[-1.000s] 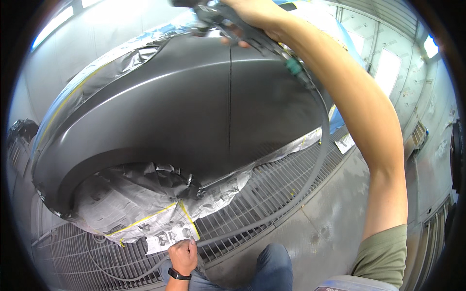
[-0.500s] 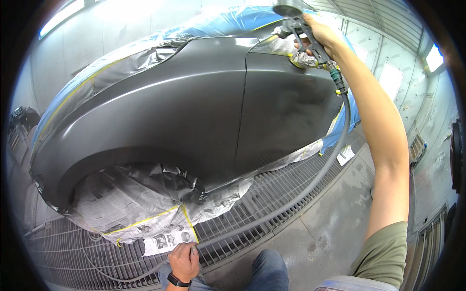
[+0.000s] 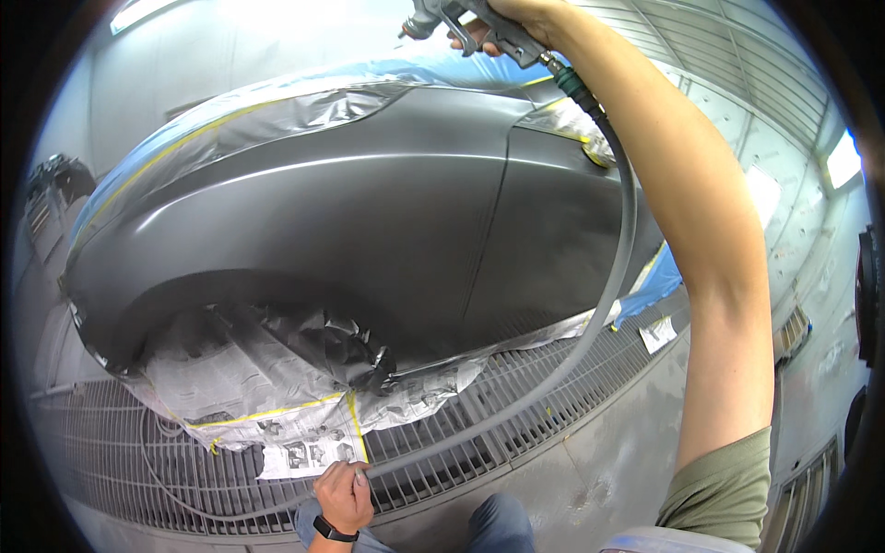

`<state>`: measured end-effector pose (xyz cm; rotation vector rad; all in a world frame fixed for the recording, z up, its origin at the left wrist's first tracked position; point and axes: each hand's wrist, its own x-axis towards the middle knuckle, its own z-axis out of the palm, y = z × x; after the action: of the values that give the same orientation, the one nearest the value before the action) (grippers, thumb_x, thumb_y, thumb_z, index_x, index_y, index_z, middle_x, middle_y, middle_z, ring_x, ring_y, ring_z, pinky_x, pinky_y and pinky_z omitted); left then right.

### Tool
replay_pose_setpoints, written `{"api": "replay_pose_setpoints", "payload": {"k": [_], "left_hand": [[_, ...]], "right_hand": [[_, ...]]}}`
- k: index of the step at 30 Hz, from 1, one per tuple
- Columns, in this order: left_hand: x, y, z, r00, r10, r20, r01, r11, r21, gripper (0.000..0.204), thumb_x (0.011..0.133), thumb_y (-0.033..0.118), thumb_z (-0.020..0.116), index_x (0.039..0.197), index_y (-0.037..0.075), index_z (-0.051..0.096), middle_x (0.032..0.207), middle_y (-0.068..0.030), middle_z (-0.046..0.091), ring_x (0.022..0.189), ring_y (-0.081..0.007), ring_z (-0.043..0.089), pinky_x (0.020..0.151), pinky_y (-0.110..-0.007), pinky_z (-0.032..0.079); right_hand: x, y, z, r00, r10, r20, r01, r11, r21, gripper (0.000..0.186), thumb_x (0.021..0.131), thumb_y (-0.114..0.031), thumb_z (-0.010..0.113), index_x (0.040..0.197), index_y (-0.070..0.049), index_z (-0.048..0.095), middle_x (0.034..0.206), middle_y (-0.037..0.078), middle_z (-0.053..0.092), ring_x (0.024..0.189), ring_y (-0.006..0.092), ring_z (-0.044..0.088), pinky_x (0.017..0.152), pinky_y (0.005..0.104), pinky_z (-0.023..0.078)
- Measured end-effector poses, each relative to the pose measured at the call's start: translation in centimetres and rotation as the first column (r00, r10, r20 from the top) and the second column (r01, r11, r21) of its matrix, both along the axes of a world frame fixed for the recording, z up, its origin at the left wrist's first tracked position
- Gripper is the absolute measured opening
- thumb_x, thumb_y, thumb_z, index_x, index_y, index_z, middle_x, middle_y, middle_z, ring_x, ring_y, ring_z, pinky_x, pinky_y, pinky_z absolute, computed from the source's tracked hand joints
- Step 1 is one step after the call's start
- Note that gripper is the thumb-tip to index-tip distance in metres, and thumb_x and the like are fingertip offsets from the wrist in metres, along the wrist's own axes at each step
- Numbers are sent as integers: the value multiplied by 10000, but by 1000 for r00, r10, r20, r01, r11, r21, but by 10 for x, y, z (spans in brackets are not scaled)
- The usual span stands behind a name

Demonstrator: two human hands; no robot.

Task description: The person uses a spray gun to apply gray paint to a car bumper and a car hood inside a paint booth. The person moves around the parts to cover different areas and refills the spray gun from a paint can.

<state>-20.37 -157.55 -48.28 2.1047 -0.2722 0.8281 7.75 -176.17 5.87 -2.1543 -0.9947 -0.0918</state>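
My right hand (image 3: 516, 26) is wrapped round the handle of a grey spray gun (image 3: 466, 26), raised at the top of the view above the car panels. The gun's upper part is cut off by the frame edge. A grey air hose (image 3: 619, 249) runs from the green coupling (image 3: 573, 85) under its handle, down in a curve to the lower left. My left hand (image 3: 346, 498), with a dark wristband, is closed around that hose near my legs. A dark grey front fender (image 3: 369, 212) and a door panel (image 3: 553, 230) of the same colour stand before me.
Blue film and silver sheeting (image 3: 304, 112) cover the upper car, edged with yellow tape. Newspaper (image 3: 309, 453) masks the wheel area. A metal floor grating (image 3: 479, 405) runs along the car. Pale booth walls (image 3: 811, 249) enclose the room, and a paper sheet (image 3: 658, 335) lies on the floor.
My right hand has moved left with the spray gun, from above the door to above the fender, and the hose has followed. My left hand still holds the hose.
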Motion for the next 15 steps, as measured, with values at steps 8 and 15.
{"api": "replay_pose_setpoints", "payload": {"k": [8,15], "left_hand": [[-3,4,6,1000,15,17,-14,1000,-19,173,825,92,540,886,16,682,657,-148,545,598,-356,545,547,-430,425],[-6,6,9,1000,-11,6,11,1000,-16,195,794,90,563,931,19,682,662,-146,536,601,-349,539,551,-427,421]], "right_hand": [[32,-34,-6,883,-469,33,465,882,78,651,1033,-579,349,1198,18,550,690,142,690,386,146,562,349,274,479],[44,-134,-15,605,-788,111,747,611,262,658,992,-610,440,928,14,637,659,145,644,477,246,637,368,367,505]]}}
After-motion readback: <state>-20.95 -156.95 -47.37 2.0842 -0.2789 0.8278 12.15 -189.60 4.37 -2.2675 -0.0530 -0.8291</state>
